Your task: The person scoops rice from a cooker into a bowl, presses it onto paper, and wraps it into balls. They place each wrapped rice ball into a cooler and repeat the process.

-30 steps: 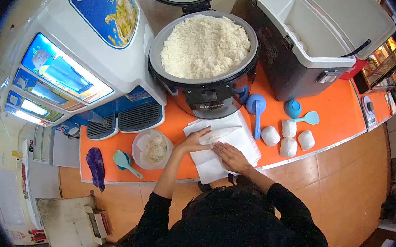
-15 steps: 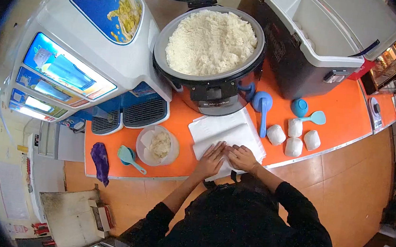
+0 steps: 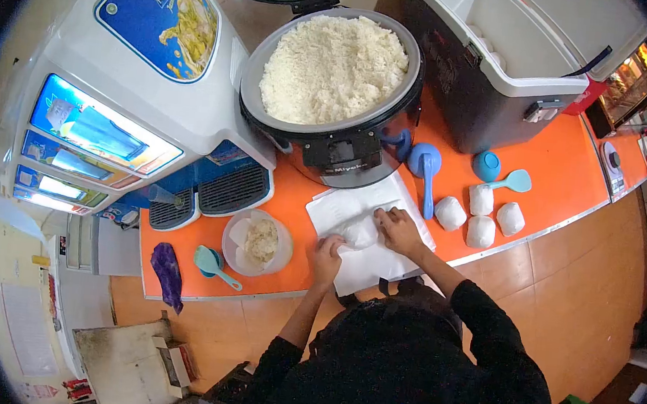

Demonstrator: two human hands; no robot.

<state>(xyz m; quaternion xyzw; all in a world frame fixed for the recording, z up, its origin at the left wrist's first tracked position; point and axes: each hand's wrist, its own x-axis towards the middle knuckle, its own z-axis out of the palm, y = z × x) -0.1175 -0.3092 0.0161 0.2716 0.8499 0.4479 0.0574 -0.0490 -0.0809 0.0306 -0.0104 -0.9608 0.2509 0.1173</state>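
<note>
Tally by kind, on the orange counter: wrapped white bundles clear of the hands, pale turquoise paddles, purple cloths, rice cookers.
Wrapped white bundles: 4
Pale turquoise paddles: 2
Purple cloth: 1
Rice cooker: 1
Total: 8

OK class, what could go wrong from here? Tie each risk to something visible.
The white packet between the left hand and right hand might come open if folded loosely. A bump could knock the finished packets off the counter. The leftmost spoon, its handle near the edge, might get caught.
</note>
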